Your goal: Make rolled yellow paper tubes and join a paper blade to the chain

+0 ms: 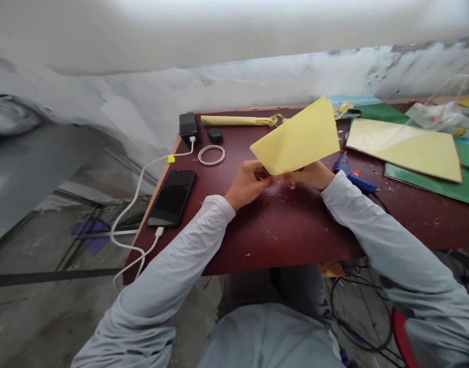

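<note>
A folded sheet of yellow paper [297,138] is held up over the dark red table, tilted with its right side higher. My left hand [251,183] pinches its lower edge from the left, thumb pointing inward. From the right, my right hand [309,175] grips the same lower edge, its fingers partly hidden by the paper. The two thumbs nearly meet below the paper's bottom corner. Behind the sheet lies a rolled yellow paper tube [234,120] with curled strips at its right end. Close to my right wrist rests a blue glue gun [353,175].
On the left of the table [272,240] lie a black phone [172,198], a power bank [187,128] with a white cable [140,179], a small black case [215,135] and a white ring [211,155]. Yellow sheets [406,148] and green sheets [441,184] are stacked at right.
</note>
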Demonstrator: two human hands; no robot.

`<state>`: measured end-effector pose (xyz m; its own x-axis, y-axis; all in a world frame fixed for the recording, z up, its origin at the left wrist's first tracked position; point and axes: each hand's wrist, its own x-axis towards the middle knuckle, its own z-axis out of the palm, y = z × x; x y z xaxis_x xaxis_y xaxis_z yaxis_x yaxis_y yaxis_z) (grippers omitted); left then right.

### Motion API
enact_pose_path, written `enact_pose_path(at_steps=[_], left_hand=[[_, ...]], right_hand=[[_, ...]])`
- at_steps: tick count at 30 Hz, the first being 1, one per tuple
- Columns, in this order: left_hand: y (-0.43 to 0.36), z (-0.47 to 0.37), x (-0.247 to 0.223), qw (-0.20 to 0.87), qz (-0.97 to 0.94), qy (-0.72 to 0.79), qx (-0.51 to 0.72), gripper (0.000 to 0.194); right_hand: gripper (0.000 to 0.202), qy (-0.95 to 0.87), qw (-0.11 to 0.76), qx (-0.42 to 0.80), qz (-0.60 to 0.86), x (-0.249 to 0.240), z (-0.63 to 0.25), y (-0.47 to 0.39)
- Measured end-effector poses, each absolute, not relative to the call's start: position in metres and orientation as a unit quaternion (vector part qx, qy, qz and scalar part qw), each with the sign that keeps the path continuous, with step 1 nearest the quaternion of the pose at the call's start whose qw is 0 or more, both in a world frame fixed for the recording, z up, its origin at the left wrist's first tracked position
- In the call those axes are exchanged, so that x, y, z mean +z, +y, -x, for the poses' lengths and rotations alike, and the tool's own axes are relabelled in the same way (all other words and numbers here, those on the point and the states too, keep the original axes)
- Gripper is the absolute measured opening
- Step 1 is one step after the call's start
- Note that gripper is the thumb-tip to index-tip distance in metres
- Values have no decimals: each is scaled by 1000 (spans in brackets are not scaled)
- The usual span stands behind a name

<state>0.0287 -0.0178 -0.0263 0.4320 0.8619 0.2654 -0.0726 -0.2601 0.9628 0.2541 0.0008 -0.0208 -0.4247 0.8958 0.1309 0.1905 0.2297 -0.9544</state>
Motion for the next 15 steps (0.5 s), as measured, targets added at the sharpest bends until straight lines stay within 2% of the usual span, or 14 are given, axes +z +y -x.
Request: enact_pose_path(at_steps=[15], left_hand=[[-20, -29, -21, 566, -622, 334, 426, 40]], right_hand=[[21, -686, 364, 501, 381, -13, -252, -3]])
